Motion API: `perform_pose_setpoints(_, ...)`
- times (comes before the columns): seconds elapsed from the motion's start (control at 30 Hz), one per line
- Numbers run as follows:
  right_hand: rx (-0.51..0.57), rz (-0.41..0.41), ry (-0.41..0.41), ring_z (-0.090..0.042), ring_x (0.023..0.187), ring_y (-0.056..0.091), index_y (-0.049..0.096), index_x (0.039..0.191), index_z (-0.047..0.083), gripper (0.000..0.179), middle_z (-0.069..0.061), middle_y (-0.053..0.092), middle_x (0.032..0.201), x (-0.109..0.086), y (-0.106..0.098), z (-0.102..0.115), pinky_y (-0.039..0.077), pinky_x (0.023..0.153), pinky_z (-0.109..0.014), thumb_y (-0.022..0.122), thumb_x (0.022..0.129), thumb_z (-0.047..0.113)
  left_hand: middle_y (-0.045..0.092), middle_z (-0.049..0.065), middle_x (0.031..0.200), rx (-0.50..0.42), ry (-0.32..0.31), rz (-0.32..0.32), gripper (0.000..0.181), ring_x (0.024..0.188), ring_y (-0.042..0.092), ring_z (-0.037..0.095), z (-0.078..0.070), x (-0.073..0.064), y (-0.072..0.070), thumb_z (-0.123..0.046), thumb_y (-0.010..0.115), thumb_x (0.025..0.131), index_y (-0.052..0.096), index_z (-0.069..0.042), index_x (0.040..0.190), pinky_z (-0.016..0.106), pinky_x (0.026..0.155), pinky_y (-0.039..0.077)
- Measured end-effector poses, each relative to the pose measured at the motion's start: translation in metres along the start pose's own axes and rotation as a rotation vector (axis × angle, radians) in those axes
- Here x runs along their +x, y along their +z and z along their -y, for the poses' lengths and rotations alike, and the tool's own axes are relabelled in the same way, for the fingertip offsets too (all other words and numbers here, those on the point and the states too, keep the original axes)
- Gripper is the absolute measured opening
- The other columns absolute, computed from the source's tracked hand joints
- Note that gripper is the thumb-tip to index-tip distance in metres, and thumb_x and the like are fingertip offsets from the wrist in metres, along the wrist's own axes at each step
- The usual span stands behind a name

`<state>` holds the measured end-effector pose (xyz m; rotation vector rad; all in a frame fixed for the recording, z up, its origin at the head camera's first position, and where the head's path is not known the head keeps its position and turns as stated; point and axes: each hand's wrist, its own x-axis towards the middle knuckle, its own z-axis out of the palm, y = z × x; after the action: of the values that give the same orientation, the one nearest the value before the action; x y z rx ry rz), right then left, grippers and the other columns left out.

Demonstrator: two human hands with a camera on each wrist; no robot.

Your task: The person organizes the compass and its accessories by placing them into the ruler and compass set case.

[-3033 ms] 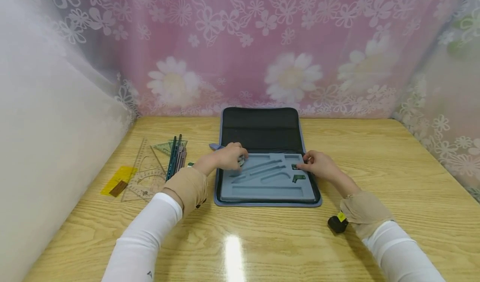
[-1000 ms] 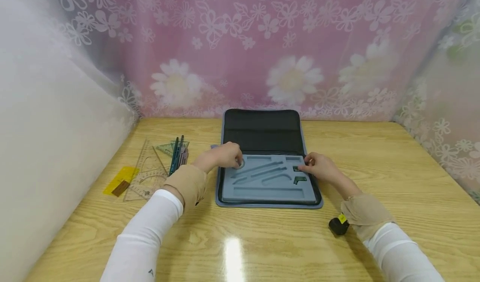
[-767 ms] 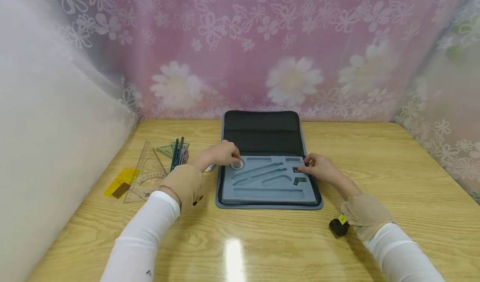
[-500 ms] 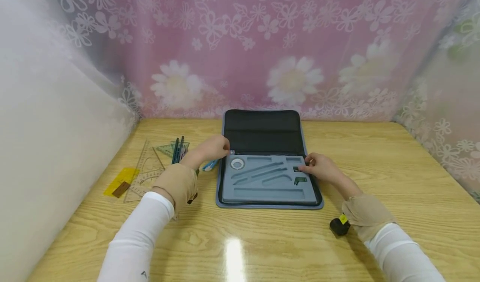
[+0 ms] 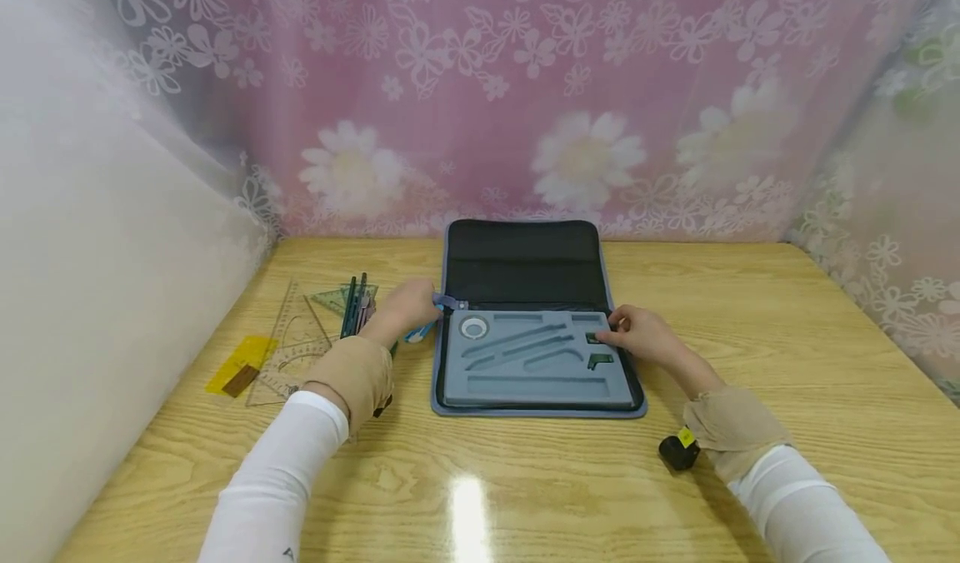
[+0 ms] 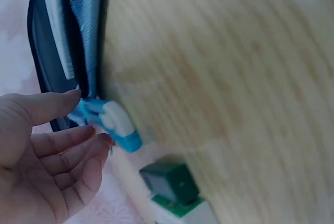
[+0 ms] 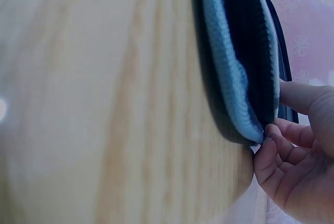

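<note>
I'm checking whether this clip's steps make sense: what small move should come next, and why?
Probably the left hand should pick up the blue-and-white tool: it lies right at that hand, long slots in the foam tray hold nothing, and the right hand holds the case by its edge.

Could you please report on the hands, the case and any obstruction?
Left hand by strap; right hand gripping case. Case open. Possible obstruction: blue-white tool beside case.

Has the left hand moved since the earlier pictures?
Yes: the left hand moved left, from over the gray tray to just left of the open case.
</note>
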<state>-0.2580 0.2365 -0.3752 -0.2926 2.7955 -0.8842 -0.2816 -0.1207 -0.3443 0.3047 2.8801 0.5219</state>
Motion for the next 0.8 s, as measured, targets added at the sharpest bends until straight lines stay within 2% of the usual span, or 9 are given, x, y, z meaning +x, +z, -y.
perform_pose_setpoints(0.2,0.006,-0.006,-0.008,-0.021,0.068,0.050,0.051,0.113,-0.008,0.048,-0.017,0.056,0.091,0.0007,0.0011,-0.0019,0.043,0.058,-0.032,0.064,0.088,0.030,0.032,0.000,0.053,0.018,0.013,0.023,0.034,0.048,0.030,0.014,-0.0017,0.0044,0.0054,-0.004,0.055,0.085,0.039,-0.012,0.056,0.028,0.051,0.032)
perform_pose_setpoints(0.43,-0.004,-0.015,-0.020,-0.020,0.067,0.050,0.052,0.112,-0.009,0.046,-0.017,0.057,0.090,0.0012,0.0010,-0.0023,0.042,0.057,-0.032,0.064,0.088,0.028,0.031,-0.001,0.053,0.036,0.024,0.012,0.033,0.048,0.028,0.014,0.0000,0.0053,0.0063,-0.001,0.052,0.082,0.038,-0.012,0.054,0.028,0.050,0.031)
perform_pose_setpoints(0.67,-0.003,-0.006,-0.013,-0.020,0.067,0.051,0.051,0.114,-0.010,0.048,-0.018,0.057,0.092,0.0009,0.0009,-0.0020,0.043,0.058,-0.032,0.064,0.088,0.029,0.023,-0.003,0.051,-0.076,-0.016,-0.010,0.037,0.045,0.019,0.011,0.0048,0.0079,0.0034,-0.004,0.054,0.084,0.034,-0.013,0.055,0.026,0.045,0.023)
perform_pose_setpoints(0.8,-0.002,-0.006,-0.019,-0.019,0.066,0.051,0.050,0.115,-0.010,0.050,-0.018,0.057,0.091,0.0010,0.0003,-0.0020,0.042,0.057,-0.032,0.063,0.088,0.030,0.020,-0.004,0.050,-0.094,-0.004,-0.040,0.039,0.045,0.014,0.009,0.0038,0.0092,-0.0029,-0.004,0.053,0.082,0.031,-0.014,0.052,0.024,0.044,0.018)
